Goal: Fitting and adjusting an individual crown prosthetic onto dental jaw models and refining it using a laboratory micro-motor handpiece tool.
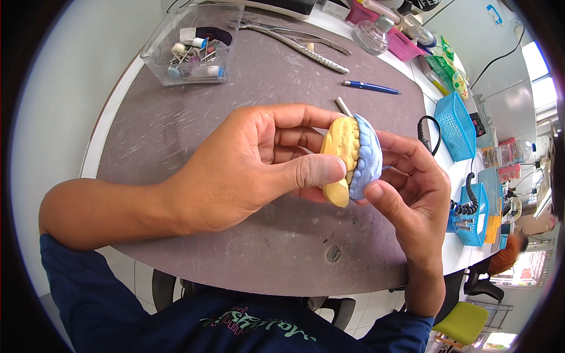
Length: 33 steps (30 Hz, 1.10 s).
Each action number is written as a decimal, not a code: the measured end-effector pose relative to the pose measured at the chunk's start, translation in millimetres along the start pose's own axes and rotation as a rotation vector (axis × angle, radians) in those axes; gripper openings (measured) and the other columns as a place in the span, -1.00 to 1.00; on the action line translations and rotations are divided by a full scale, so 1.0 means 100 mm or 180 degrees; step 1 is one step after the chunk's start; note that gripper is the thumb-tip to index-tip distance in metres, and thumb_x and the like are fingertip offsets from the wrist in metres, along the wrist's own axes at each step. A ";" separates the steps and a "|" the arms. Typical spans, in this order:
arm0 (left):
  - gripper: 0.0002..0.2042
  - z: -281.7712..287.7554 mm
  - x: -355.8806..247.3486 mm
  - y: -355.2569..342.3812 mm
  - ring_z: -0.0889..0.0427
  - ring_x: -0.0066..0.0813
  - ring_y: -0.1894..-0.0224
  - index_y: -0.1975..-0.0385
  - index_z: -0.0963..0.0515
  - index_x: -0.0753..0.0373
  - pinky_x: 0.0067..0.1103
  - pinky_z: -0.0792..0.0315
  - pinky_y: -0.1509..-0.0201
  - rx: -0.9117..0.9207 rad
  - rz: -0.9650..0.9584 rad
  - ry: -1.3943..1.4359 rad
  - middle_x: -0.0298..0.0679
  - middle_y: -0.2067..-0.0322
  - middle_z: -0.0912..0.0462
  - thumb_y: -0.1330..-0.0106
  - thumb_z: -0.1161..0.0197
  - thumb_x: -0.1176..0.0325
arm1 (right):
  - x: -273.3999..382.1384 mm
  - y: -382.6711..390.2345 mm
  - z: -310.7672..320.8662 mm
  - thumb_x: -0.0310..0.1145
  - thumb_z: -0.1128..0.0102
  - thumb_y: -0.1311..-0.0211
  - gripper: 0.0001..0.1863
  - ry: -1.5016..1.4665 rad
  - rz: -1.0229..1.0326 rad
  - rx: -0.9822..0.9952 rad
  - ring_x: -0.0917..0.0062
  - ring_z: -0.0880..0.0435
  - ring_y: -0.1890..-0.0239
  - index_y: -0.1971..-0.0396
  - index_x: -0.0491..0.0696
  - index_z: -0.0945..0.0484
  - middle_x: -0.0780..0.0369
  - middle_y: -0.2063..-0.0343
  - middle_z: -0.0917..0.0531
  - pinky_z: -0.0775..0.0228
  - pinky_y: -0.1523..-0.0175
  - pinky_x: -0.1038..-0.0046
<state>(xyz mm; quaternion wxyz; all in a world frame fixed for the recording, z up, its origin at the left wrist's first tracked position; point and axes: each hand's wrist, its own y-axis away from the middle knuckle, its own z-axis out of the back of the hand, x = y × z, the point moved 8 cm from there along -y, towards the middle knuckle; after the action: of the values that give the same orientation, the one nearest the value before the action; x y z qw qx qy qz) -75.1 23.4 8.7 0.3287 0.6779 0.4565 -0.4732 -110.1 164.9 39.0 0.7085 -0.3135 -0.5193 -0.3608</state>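
"Two colours of lettering (265, 325), where?"

"Across the navy fabric shirt (194, 320), below the left hand (238, 167)."

"Holding?"

"Gripping the yellow, toothed, plaster-like dental model (340, 144) under its thumb, fingertips mostly hidden behind."

"And rightward?"

"The pale-blue toothed dental model (369, 153), touching the yellow one, gripped by the right hand (416, 191), fingers partly hidden."

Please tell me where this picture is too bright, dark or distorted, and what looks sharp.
Head view: the upper-right window is washed out; head view: the corners are black; head view: the edge of the table bows, perhaps from the lens; head view: the yellow dental model looks sharp.
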 end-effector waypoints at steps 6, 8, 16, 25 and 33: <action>-0.46 0.01 0.01 -0.01 -0.56 -0.48 0.05 -0.18 -0.24 0.32 -0.57 -0.53 0.00 0.0004 0.0083 -0.0009 -0.20 0.02 -0.49 -0.29 -0.22 0.21 | -0.02 -0.02 -0.02 -0.37 -0.33 -0.08 -0.46 -0.0181 -0.0143 0.0012 0.61 -0.64 0.35 -0.01 -0.34 -0.37 0.10 0.24 -0.63 -0.55 0.31 0.63; -0.46 0.01 0.01 -0.01 -0.57 -0.47 0.07 -0.18 -0.24 0.33 -0.57 -0.53 0.00 0.0001 0.0042 -0.0002 -0.20 0.03 -0.49 -0.29 -0.22 0.20 | -0.03 -0.02 -0.02 -0.36 -0.34 -0.08 -0.45 -0.0237 -0.0175 0.0018 0.62 -0.64 0.36 -0.01 -0.33 -0.38 0.11 0.25 -0.63 -0.54 0.31 0.63; -0.46 0.01 0.05 -0.02 -0.53 -0.48 0.01 -0.20 -0.19 0.31 -0.56 -0.53 -0.01 -0.0001 0.0108 -0.0030 -0.22 -0.03 -0.44 -0.30 -0.20 0.28 | -0.02 -0.02 -0.01 -0.34 -0.36 -0.07 -0.44 -0.0251 -0.0012 -0.0012 0.62 -0.64 0.35 -0.01 -0.32 -0.38 0.13 0.25 -0.63 -0.54 0.32 0.64; -0.47 0.01 0.03 -0.02 -0.54 -0.50 0.03 -0.18 -0.22 0.32 -0.60 -0.53 0.03 -0.0039 0.0102 -0.0023 -0.20 0.02 -0.47 -0.27 -0.23 0.29 | -0.03 -0.02 -0.03 -0.34 -0.35 -0.09 -0.44 -0.0324 -0.0172 0.0093 0.61 -0.64 0.33 -0.02 -0.31 -0.37 0.12 0.23 -0.62 -0.54 0.28 0.62; -0.47 0.02 0.00 0.00 -0.56 -0.52 0.07 -0.14 -0.26 0.35 -0.61 -0.53 0.06 -0.0116 0.0141 0.0142 -0.21 0.04 -0.51 -0.23 -0.28 0.30 | -0.04 -0.02 -0.06 -0.35 -0.32 -0.10 -0.45 -0.0335 -0.0247 0.0139 0.58 -0.64 0.28 -0.03 -0.32 -0.36 0.10 0.21 -0.61 -0.54 0.25 0.61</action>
<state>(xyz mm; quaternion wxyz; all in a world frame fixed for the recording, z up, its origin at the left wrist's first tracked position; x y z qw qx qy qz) -75.9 22.3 7.8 0.3411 0.6922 0.4572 -0.4422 -109.6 159.8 33.4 0.6723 -0.2961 -0.5754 -0.3596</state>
